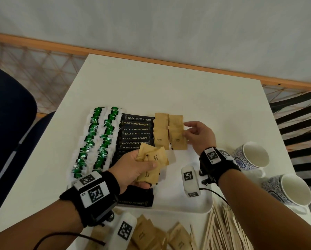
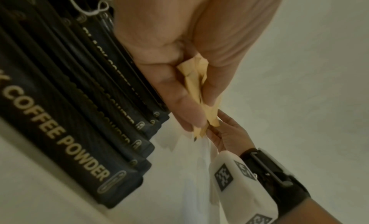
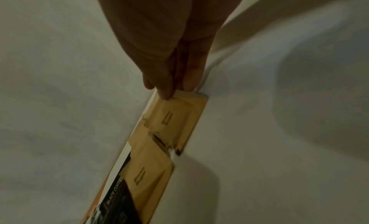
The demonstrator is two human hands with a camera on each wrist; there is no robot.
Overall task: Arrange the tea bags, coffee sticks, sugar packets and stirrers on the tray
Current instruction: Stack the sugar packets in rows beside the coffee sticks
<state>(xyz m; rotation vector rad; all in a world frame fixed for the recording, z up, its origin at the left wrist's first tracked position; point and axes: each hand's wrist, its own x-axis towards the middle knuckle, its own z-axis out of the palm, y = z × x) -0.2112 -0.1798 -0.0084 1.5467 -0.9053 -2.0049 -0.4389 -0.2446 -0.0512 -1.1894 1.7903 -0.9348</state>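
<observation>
The left hand (image 1: 133, 166) grips a crumpling wad of light, soft sugar packets (image 1: 152, 160) while the right hand (image 1: 198, 135) pinches a laid packet's (image 1: 178, 139) edge, the best hold for such limp paper.

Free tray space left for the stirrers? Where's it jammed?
Bare tray lies right of the brown sugar packets, under the right hand, down to the near rim. Tea bags and coffee sticks crowd the left; the left hand hovers there gripping packets.

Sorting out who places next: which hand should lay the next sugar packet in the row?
Right hand: its fingers touch the laid sugar packets. The left hand grips the spare packets.
</observation>
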